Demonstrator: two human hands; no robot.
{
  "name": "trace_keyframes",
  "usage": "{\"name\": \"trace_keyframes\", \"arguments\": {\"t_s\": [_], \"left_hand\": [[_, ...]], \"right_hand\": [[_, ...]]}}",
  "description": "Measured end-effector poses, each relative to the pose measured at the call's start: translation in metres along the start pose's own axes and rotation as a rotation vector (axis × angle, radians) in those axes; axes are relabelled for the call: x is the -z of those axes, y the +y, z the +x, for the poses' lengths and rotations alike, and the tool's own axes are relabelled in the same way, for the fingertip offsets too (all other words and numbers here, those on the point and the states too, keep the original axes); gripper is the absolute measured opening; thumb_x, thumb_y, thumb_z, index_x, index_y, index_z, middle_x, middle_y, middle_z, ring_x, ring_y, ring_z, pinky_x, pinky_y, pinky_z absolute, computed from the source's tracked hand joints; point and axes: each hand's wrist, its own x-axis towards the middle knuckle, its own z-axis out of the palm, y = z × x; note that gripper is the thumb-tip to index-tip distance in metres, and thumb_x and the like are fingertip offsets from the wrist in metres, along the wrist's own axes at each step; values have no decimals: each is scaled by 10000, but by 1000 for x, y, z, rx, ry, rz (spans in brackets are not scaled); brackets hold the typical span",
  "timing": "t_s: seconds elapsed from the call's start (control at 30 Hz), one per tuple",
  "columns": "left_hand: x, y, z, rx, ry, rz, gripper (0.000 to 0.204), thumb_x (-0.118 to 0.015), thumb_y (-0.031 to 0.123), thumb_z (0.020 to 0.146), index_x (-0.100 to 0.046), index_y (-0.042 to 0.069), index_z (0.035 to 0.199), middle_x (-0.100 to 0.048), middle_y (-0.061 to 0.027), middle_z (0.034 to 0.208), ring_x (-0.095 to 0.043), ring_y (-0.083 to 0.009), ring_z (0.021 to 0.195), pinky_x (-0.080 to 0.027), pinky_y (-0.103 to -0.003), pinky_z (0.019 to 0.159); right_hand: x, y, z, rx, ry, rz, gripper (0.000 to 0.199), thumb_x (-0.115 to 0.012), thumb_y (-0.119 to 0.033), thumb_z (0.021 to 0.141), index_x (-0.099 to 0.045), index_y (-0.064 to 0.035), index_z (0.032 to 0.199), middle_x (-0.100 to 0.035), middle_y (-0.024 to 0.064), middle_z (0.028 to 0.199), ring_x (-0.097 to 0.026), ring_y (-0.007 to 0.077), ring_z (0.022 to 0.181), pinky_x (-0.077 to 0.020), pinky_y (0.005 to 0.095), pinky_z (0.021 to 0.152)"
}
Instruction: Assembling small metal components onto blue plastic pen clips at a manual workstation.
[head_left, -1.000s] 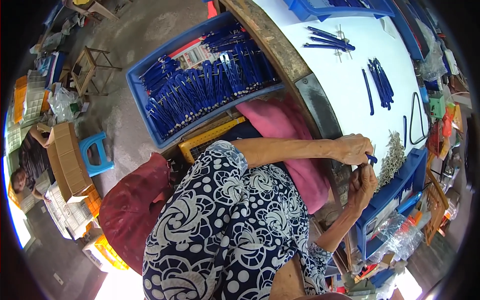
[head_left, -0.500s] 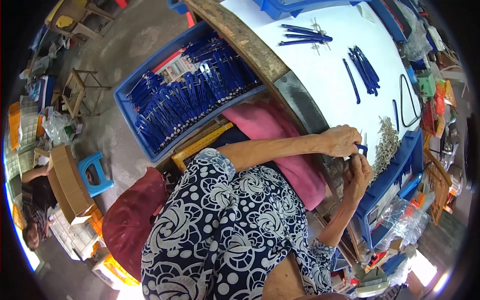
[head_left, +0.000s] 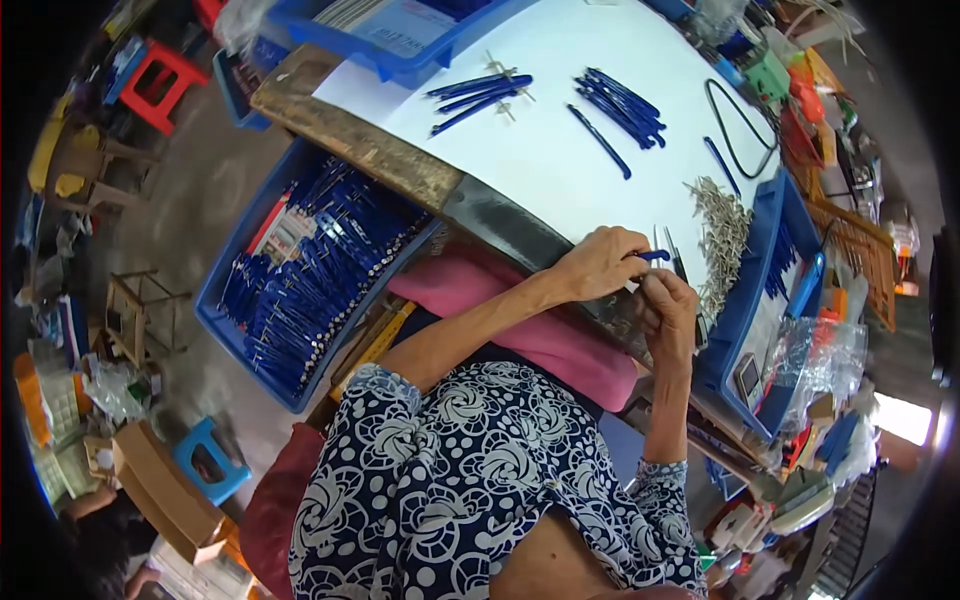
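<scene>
Blue piece [head_left: 655,256] is pinched in the grip of the left hand [head_left: 605,264], presumably for steadiness. Right hand [head_left: 670,310] is curled in just below, at 6 o'clock; contents of its grip can't be told. Metal bits [head_left: 722,245] are heaped at 2 o'clock, blue strips [head_left: 620,107] bundled at 12, likely for short reach. Tabletop [head_left: 520,150] is white-covered. Strip-filled tray [head_left: 232,338] is set at 9, stool [head_left: 210,462] at 8.

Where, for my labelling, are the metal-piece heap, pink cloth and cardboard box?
Metal-piece heap [head_left: 722,240]: head view, its middle.
Pink cloth [head_left: 568,350]: head view, lower part.
Cardboard box [head_left: 168,490]: head view, side panel.
</scene>
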Motion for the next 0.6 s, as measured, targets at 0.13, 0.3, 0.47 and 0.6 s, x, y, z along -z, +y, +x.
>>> {"name": "trace_keyframes", "arguments": {"t_s": [0.13, 0.3, 0.47, 0.6], "left_hand": [[-1, 3, 4, -53, 61, 100, 172, -535, 122, 760, -569, -43, 790, -538, -123, 590, -480, -151, 526, -393, -298, 508], [4, 4, 5, 38, -42, 1, 145, -525, 104, 789, -565, -34, 766, -490, -6, 577, -424, -64, 537, -353, -237, 482], [1, 16, 1, 77, -31, -30, 130, -522, 103, 804, -565, -16, 775, -455, 24, 577, -388, -42, 541, -316, -210, 473], [0, 11, 2, 95, -22, -37, 133, -527, 119, 817, -565, -4, 783, -438, 42, 575, -371, -32, 548, -302, -201, 468]], "right_hand": [[-11, 2, 3, 153, 205, -216, 168, -586, -135, 814, -574, 8, 901, -479, -32, 589, -338, 15, 432, -224, 169, 386], [-3, -7, 2, -60, -135, 227, 278, -577, -300, 826, -520, -43, 736, -501, 42, 573, -338, 45, 414, -244, 167, 376], [11, 5, 4, -57, -206, 343, 220, -590, -236, 818, -546, -28, 762, -517, 47, 574, -339, 32, 410, -241, 159, 370], [-10, 12, 2, 247, 210, -246, 135, -616, -117, 780, -600, -13, 864, -523, -5, 579, -392, 13, 461, -263, 159, 410]]}}
